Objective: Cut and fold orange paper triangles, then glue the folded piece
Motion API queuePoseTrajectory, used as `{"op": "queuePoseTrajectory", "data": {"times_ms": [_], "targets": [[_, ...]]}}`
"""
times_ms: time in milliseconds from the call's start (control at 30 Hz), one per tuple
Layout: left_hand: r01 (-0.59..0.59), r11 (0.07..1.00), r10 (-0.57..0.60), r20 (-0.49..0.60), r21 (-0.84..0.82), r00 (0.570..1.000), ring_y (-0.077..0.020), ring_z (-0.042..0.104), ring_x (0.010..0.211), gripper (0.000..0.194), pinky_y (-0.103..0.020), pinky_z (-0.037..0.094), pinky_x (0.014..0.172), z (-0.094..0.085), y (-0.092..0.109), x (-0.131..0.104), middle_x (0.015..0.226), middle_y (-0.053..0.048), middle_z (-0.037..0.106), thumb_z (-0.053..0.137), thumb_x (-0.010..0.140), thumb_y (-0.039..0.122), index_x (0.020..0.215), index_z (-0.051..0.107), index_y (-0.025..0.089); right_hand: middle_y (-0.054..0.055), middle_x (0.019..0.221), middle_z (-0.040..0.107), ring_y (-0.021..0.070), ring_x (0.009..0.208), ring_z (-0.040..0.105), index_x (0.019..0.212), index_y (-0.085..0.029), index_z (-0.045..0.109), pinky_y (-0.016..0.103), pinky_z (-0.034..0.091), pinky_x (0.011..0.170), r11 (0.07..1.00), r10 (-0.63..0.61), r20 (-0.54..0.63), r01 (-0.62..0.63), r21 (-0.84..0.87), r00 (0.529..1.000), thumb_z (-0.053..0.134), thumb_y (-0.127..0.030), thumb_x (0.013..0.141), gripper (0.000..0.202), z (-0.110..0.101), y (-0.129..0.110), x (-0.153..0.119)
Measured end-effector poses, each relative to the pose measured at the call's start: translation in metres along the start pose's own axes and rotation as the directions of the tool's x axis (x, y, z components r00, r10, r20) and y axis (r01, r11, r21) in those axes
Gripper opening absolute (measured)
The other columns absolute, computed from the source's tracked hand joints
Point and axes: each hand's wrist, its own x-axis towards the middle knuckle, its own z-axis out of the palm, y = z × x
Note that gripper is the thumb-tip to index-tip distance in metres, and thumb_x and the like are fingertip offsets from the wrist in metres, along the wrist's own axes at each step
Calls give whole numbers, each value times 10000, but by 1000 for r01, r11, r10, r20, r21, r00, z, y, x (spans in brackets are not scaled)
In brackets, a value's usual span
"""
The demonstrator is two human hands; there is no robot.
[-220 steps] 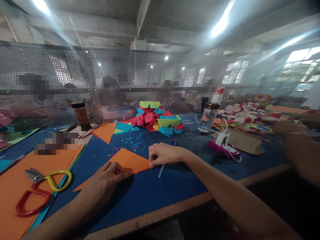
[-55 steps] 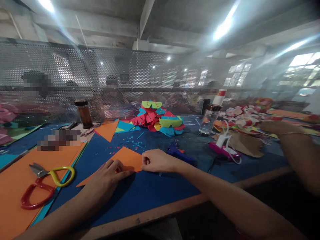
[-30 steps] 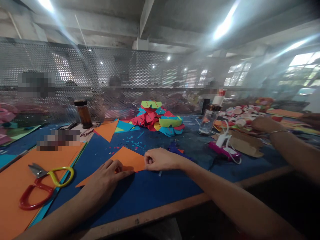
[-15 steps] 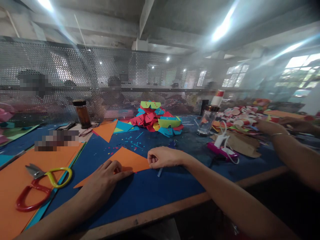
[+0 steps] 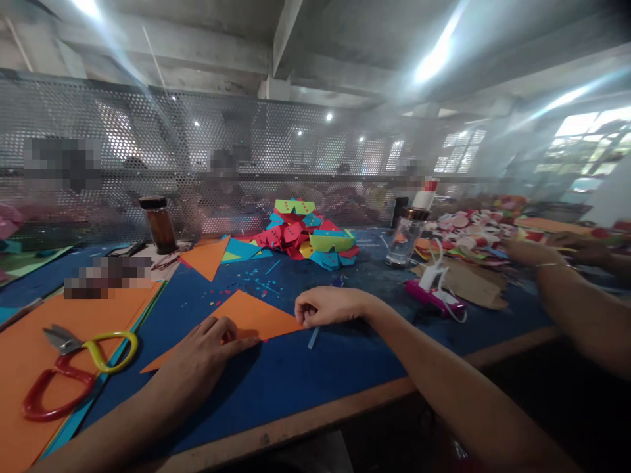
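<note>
Right grip (image 5: pixel 335 305) farther along orange paper (image 5: pixel 266 312)

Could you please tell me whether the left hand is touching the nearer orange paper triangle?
Touching. The head view shows the left hand lying across the nearer orange paper triangle, its fingers resting on the paper.

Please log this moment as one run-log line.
left hand: resting on orange paper | right hand: at the paper's right corner | nearby: scissors on orange sheets; coloured paper pile beyond
</note>
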Motion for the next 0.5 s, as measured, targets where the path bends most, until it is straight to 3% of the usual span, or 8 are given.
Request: {"op": "queuePoseTrajectory", "data": {"times_ms": [333,500], "targets": [[4,1000,-4,21,6,1000,-216,525,867,542,-372,472,780,1,-1,0,991,-44,520,396,925,48,1313,524,404,44,906,694,154,781,617,953,-136,690,219,425,643,998,-66,21,66,-18,998,564,-48,721,278,-4,2,-5],[13,1000,-13,2,-3,1000,-212,553,863,538,-362,488,771,4,-3,0,978,-34,543,386,935,57,1305,525,423,55,935,694,178,843,614,867,-153,684,251,427,704,998,-53,-85,49,-44,995,504,-19,729,264,-8,0,-9]]}}
